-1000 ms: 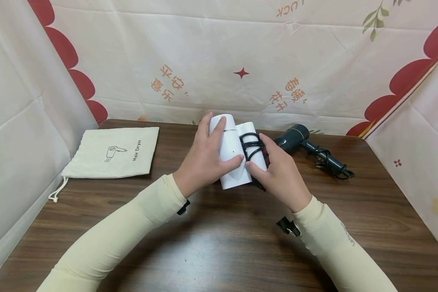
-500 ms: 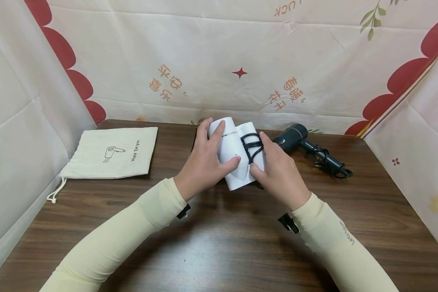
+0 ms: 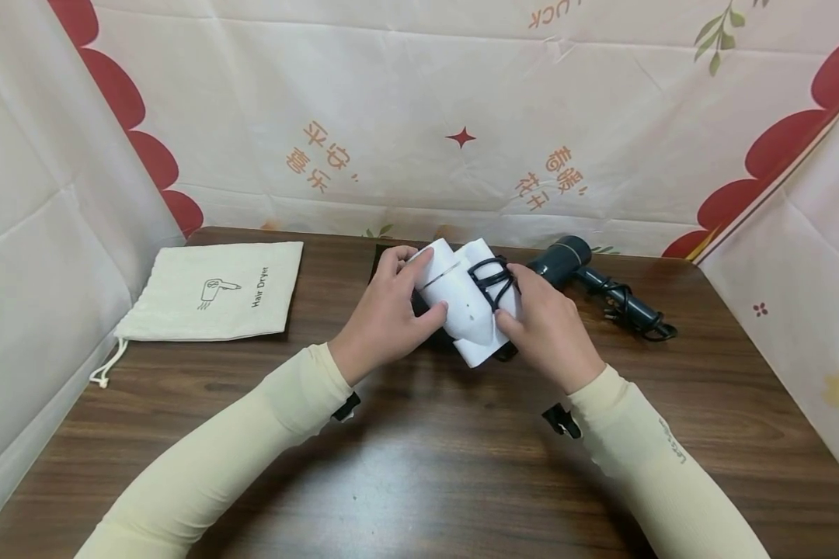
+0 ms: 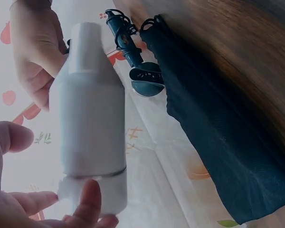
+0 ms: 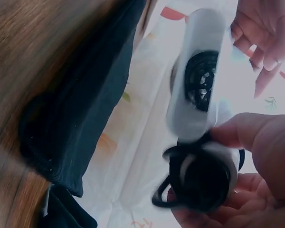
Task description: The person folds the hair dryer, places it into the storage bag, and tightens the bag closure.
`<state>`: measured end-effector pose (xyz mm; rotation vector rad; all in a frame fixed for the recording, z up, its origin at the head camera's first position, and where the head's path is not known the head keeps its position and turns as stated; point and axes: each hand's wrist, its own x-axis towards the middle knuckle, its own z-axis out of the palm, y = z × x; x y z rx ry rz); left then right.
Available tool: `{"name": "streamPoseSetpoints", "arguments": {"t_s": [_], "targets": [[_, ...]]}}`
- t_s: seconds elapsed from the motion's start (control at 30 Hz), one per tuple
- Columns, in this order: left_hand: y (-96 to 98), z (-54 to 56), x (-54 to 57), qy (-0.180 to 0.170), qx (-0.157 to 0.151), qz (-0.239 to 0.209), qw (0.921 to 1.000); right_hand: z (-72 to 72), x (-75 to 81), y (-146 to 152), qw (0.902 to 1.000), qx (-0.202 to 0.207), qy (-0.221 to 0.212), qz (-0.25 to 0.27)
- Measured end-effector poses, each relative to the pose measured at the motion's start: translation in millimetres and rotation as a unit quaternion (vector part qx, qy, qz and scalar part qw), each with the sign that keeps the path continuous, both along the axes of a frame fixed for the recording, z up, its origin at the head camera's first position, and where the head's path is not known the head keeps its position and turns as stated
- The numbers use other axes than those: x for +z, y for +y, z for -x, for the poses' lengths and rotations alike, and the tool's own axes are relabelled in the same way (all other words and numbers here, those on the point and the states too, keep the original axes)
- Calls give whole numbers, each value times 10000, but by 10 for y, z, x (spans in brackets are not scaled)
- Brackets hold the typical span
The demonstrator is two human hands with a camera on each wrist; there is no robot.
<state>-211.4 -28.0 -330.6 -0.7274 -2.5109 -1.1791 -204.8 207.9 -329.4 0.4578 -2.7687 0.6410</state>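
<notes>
Well apart, white dryer (image 3: 463, 301) and cream bag (image 3: 213, 293)

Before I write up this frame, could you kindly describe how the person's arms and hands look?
The left sleeve and right sleeve are pale yellow, close-fitting and wrist-length; the right one has small dark lettering. A small black piece shows at each wrist. The left hand and right hand wear no gloves.
</notes>
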Motion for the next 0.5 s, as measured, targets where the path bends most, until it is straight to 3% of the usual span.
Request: {"name": "streamPoseSetpoints", "arguments": {"t_s": [0.27, 0.4, 0.5], "targets": [[-30, 9, -57, 2, -181, 69, 9998, -31, 16, 82, 9997, 139, 218, 11], [-105, 113, -144, -62, -168, 208, 9996, -35, 20, 147, 9994, 90, 330, 45], [-218, 229, -242, -283, -306, 707, 9966, -44, 32, 218, 9995, -24, 292, 77]]}}
